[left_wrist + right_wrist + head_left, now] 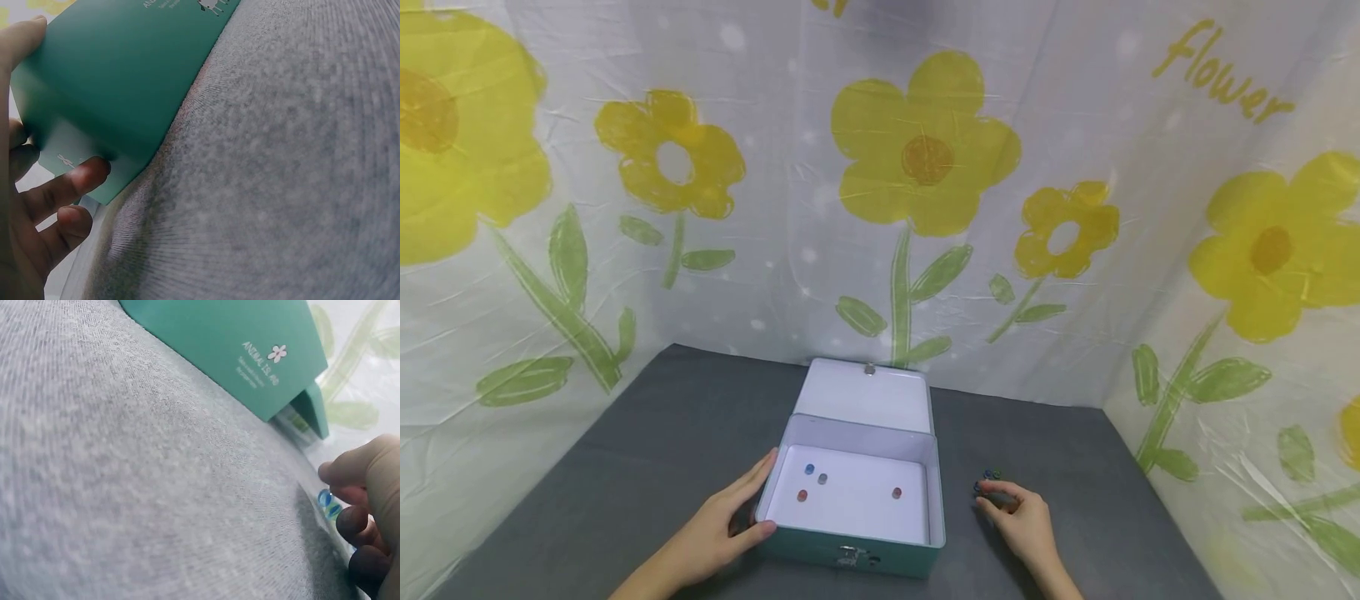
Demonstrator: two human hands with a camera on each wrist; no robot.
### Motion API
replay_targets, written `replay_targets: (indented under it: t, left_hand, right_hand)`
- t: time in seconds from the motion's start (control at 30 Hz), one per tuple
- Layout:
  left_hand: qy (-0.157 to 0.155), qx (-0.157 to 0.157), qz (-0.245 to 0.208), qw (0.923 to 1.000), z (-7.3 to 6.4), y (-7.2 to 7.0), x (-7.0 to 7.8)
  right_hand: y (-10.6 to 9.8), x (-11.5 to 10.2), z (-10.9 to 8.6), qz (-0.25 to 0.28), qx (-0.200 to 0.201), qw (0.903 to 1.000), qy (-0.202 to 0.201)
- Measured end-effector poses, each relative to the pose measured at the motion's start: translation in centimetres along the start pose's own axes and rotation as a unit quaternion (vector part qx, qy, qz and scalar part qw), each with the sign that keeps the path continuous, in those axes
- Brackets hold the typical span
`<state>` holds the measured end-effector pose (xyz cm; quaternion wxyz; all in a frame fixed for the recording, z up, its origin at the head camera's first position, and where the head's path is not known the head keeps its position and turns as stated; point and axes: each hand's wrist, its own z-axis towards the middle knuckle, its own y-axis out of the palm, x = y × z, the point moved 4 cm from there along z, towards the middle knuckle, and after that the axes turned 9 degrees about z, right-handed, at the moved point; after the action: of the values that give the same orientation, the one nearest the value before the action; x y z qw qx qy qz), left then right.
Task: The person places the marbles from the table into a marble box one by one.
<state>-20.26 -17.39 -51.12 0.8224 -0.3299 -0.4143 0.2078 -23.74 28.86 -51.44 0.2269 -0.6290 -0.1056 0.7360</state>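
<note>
Flowered curtain (782, 275), lettered "flower" at upper right. Grey cloth (700, 408), far edge at curtain, running wide both sides. Green box (805, 544), lower centre, lid (865, 400) open; label (261, 364) "ANIMAL ISLAND". Your left hand (727, 518), gripping box's left side. Your right hand (1022, 517), lower right, fingertips at outer beads (988, 473); cannot tell if pinching. Four inner beads (802, 495), box wall between.

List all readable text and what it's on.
"flower": backdrop, head view, upper right.
"ANIMAL ISLAND": green box, right wrist view; smaller lines beneath too blurred to read.
"AN": green box, left wrist view, rest cut off; smaller lines and pale mark unreadable.
Top edge of head view: more backdrop lettering, cut off, unreadable.
</note>
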Motion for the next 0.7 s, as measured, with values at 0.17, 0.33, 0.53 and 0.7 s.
replay_targets:
  t: [0.17, 0.33, 0.53, 0.7]
  left_hand:
    - [-0.006, 0.001, 0.005, 1.0, 0.0, -0.06, 0.15]
    - [-0.003, 0.005, 0.008, 1.0, 0.02, 0.0, 0.11]
    - [0.004, 0.007, 0.001, 1.0, -0.04, 0.15, -0.02]
    - [0.011, 0.011, 0.006, 0.9999, -0.09, 0.05, 0.08]
  right_hand:
    - [0.12, 0.15, -0.17, -0.013, 0.012, 0.9993, -0.035]
    - [0.15, 0.29, -0.16, -0.033, 0.024, 0.9979, -0.051]
    - [0.18, 0.52, 0.0, -0.037, 0.02, 0.9981, -0.044]
    - [0.31, 0.33, 0.01, -0.041, 0.011, 0.998, -0.047]
